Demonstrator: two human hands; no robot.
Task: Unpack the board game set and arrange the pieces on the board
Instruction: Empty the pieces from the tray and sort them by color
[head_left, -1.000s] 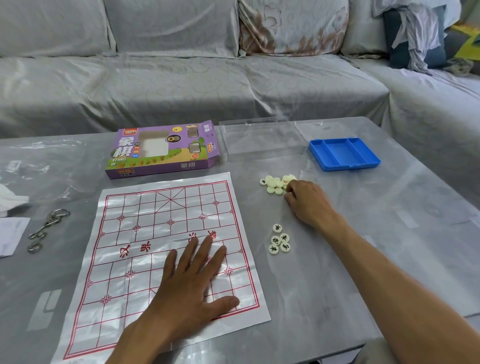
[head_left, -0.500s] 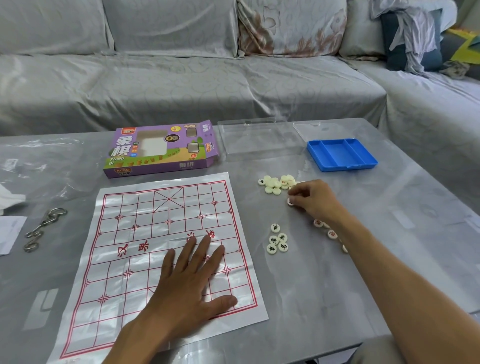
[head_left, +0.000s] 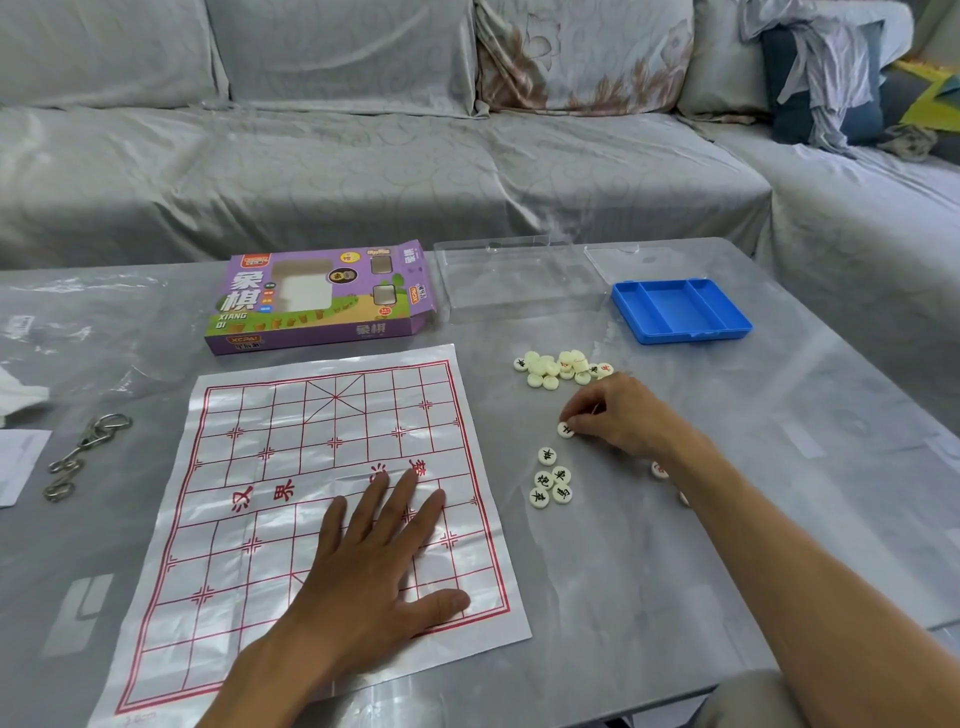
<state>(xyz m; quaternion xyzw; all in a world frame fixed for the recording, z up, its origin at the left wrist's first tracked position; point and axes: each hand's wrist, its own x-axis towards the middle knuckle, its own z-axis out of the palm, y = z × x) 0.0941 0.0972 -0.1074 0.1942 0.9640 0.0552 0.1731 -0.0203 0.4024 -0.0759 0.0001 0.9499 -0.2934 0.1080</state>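
Observation:
A thin white board sheet (head_left: 311, 431) with a red grid lies flat on the grey table. My left hand (head_left: 379, 571) presses on its near right part with fingers spread. To the right, my right hand (head_left: 618, 415) pinches a cream round piece (head_left: 565, 429) with a black character, low on the table. Just nearer lies a small group of black-marked pieces (head_left: 551, 480). A heap of cream pieces (head_left: 558, 366) sits farther back. Two red-marked pieces (head_left: 660, 469) peek out beside my right wrist.
The purple game box (head_left: 322, 299) lies behind the board. A clear plastic lid (head_left: 519, 275) and a blue tray (head_left: 680, 309) sit at the back right. Metal ring puzzles (head_left: 78, 452) and white paper (head_left: 21, 462) lie at the left. A grey sofa (head_left: 363, 156) runs behind the table.
My right hand has left the far heap and moved nearer and left, carrying a black-marked piece toward the small group. My left hand stays pressed on the board.

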